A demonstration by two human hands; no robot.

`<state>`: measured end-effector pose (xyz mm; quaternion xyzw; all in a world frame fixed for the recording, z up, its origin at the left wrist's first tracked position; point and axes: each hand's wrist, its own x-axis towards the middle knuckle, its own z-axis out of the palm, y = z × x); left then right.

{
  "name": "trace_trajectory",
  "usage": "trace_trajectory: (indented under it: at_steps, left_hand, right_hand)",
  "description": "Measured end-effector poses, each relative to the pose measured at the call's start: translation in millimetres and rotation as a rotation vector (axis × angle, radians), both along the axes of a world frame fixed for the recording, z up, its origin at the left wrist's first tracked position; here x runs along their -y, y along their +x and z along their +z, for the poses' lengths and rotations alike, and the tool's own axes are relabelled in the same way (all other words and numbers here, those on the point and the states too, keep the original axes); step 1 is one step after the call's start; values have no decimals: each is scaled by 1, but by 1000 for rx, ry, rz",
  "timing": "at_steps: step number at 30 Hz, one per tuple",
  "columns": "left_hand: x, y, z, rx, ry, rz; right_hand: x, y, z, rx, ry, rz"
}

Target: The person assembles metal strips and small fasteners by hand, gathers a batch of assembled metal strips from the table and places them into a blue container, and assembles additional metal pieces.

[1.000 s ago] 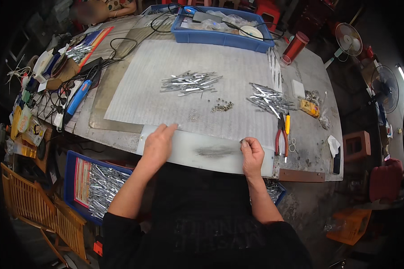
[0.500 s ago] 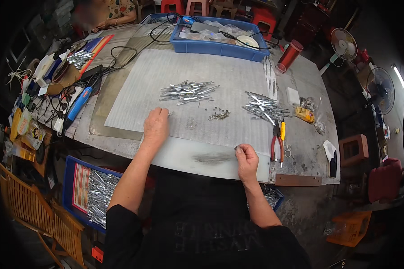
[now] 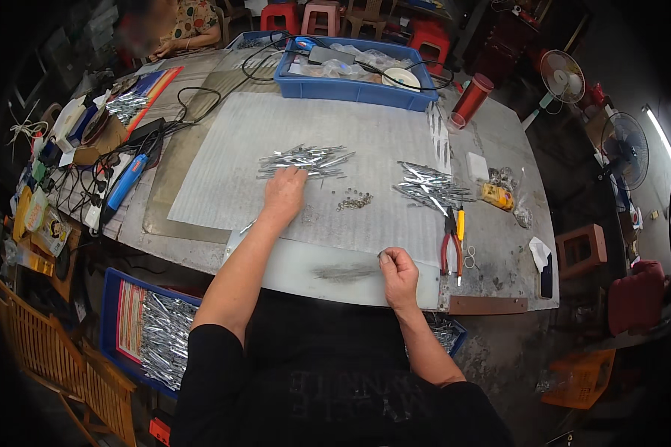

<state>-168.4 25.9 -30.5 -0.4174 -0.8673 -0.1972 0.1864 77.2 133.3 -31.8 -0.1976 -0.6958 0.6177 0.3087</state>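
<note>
My left hand (image 3: 285, 195) reaches to the near edge of a pile of slim silver metal pieces (image 3: 313, 159), fingers bent and close together. Its fingertips are hidden, so what they grip does not show. One similar slim piece (image 3: 247, 226) lies beside my left forearm. Over the right part of a pale smooth board (image 3: 291, 274), my right hand (image 3: 400, 280) is closed, thumb against finger, pinching a small dark thing too small to name. Small round metal parts (image 3: 354, 200) lie between the hands on the white foam sheet (image 3: 224, 164).
A second silver pile (image 3: 432, 185) lies right, with red-handled pliers (image 3: 450, 246), a yellow-handled tool (image 3: 460, 223) and small scissors (image 3: 470, 258) nearby. A blue bin (image 3: 358, 91) stands at the back; cables and a blue tool (image 3: 127, 182) lie left. Another person (image 3: 194, 26) sits far left.
My left hand has moved forward and right to the pile of slim metal pieces, leaving one piece in view by the forearm. My right hand stays pinched near the board; the view has shifted slightly.
</note>
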Motion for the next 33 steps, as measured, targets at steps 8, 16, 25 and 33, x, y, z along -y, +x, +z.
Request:
trace_trajectory:
  at_steps: [8,16,25,33]
  left_hand:
    - [-3,0,1,35,-35,57]
    - [20,36,30,93,31,-10]
    - [44,119,44,217,364,-213]
    - [50,152,38,334,456,-262]
  right_hand:
    - [0,-2,-1,-2,16,-22]
    - [0,-1,1,6,20,-7]
    - [-2,0,0,8,-5,-3]
    - [16,-3,24,-142,-239,63]
